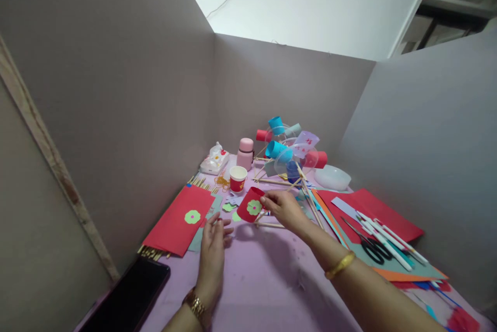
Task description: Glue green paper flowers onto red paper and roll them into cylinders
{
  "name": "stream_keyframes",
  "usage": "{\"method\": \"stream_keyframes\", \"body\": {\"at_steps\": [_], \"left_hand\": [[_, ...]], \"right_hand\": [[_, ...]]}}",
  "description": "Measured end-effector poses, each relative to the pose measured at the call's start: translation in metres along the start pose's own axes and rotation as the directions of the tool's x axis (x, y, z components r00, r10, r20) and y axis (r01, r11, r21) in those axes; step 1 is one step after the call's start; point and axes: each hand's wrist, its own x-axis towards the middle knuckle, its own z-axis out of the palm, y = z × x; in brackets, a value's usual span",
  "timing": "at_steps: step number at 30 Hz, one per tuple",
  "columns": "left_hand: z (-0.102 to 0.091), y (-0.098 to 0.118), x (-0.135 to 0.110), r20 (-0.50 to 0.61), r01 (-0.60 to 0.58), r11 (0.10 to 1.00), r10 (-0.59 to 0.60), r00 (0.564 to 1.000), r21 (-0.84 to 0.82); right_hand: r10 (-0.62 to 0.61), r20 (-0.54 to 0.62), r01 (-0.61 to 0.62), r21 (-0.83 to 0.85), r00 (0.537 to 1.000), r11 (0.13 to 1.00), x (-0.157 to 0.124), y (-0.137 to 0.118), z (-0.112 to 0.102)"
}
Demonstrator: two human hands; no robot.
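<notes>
A red paper tube [244,208] bearing a green scalloped flower [254,207] is pinched at its right edge by my right hand [282,208]. It hangs tilted just above the table, its open top showing. To the left of the tube, my left hand [214,233] holds nothing, its fingers apart and a little bent. Beyond that hand lies a red paper sheet [171,220] with another green flower [192,217] on it. Green paper scraps [229,207] lie behind the tube. Past my right hand stands a stick frame with clear discs [279,166] and blue paper tubes [276,149].
A paper cup [238,179], pink flask [245,153] and tissue pack [215,160] stand at the back. On the right, scissors [370,246] and white pens [388,241] lie on coloured paper, near a white bowl [333,177]. A black phone [130,293] lies front left. Grey partitions enclose the table.
</notes>
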Motion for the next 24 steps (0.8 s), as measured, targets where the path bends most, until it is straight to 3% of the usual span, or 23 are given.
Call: {"method": "stream_keyframes", "body": {"at_steps": [5, 10, 18, 24], "left_hand": [[-0.003, -0.003, 0.002, -0.070, -0.046, 0.999, 0.048, 0.996, 0.026], [-0.002, -0.003, 0.004, -0.089, -0.030, 0.999, 0.031, 0.996, 0.017], [-0.001, 0.001, 0.004, -0.100, -0.009, 1.000, 0.008, 0.995, -0.010], [-0.001, 0.003, 0.004, -0.114, -0.006, 1.000, 0.004, 0.993, -0.017]], "right_hand": [[0.034, 0.026, -0.026, -0.253, 0.999, 0.967, 0.027, -0.005, 0.012], [0.061, 0.097, -0.019, -0.389, 0.993, 0.921, 0.042, -0.003, 0.024], [0.087, 0.104, -0.031, -0.452, 0.991, 0.892, 0.055, 0.003, 0.038], [0.030, 0.072, 0.003, -0.411, 0.997, 0.912, 0.043, 0.000, 0.029]]}}
